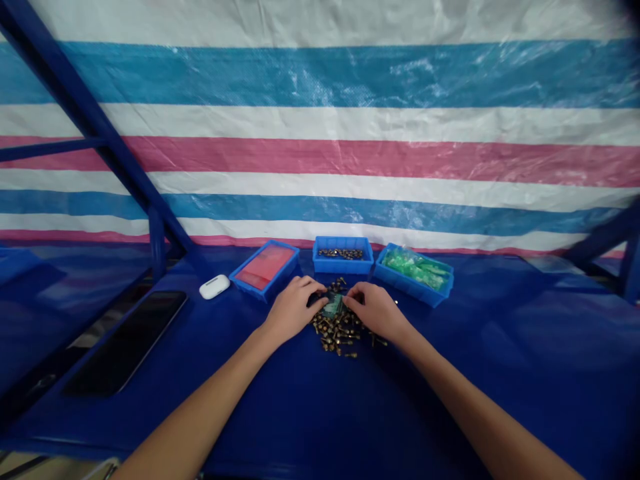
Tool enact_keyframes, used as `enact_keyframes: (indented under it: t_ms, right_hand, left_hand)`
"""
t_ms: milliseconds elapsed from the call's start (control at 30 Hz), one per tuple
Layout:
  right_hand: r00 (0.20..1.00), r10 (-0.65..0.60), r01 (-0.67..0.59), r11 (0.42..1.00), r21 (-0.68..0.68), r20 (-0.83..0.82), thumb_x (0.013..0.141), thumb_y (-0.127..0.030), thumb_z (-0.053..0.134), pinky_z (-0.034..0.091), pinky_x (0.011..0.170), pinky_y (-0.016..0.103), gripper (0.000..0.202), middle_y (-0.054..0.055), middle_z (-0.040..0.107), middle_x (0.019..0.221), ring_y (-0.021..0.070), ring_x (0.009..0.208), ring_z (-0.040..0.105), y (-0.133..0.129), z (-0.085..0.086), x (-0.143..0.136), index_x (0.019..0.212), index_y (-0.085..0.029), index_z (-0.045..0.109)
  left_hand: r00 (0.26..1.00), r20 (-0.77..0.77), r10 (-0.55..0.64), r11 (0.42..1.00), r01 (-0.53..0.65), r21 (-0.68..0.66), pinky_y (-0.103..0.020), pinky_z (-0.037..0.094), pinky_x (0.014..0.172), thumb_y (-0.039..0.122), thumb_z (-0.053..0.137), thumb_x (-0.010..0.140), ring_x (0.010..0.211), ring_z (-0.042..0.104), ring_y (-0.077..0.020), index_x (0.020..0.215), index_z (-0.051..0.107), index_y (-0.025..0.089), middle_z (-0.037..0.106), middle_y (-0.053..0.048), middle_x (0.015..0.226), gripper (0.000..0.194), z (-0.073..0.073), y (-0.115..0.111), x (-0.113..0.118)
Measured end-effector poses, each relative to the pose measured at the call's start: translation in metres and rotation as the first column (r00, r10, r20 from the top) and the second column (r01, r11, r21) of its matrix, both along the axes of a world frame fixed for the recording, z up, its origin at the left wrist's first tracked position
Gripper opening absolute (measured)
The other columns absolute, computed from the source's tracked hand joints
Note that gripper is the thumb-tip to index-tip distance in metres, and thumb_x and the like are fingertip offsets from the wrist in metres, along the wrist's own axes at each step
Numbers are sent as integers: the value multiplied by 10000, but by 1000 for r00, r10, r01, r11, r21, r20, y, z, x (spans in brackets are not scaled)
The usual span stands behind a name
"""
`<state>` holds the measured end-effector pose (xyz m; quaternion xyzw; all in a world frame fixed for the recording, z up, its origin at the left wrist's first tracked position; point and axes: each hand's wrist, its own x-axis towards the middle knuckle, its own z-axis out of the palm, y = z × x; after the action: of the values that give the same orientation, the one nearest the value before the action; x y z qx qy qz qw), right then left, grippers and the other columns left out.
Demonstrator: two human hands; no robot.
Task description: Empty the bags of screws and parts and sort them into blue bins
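On a blue table (300, 413), a heap of small brass-coloured metal pieces (336, 333) lay nearest. Over it, the left hand (294, 304) and right hand (376, 309) held a small greenish plastic bag (333, 306) at opposite sides, fingers drawn narrow. Farther back stood three blue trays (343, 267), before a striped sheet (350, 160).

The location appears to be a workshop-type workstation, identified by a blue work table (300, 420) with a loose pile of small brass-coloured metal parts (340, 333) lying directly on its surface. Three blue open-top bins stand toward the rear of the table: the left bin (274, 283) contains flat red material (265, 265), the middle bin (343, 267) small metal pieces (343, 254), and the right bin (406, 285) green plastic material (417, 267). Blue frame members (95, 127) stand at both sides, and a striped plastic sheet (350, 73) spans the background, consistent with a basic industrial enclosure.
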<state>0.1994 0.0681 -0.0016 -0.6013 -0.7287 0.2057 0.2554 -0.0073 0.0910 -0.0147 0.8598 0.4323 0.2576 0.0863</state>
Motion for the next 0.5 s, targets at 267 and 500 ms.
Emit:
enact_keyframes:
  t_ms: [267,500]
  right_hand:
    - [985,26,-11,996,88,-172,834,-289,562,415,600,282,146,24,667,722,158,641,573,-7,11,2,766,-185,639]
    - [972,29,26,973,229,-232,890,-312,530,426,593,277,141,21,656,738,157,637,583,-11,13,7,856,-196,602]
  left_hand:
    - [1000,22,5,999,-6,34,-365,464,884,317,468,957,931,583,-193,981,672,217,655,-35,965,228,0,-1,1]
    - [1000,27,4,999,-5,51,-394,440,951,363,429,974,931,593,-188,955,677,215,652,-37,948,289,3,-3,2]
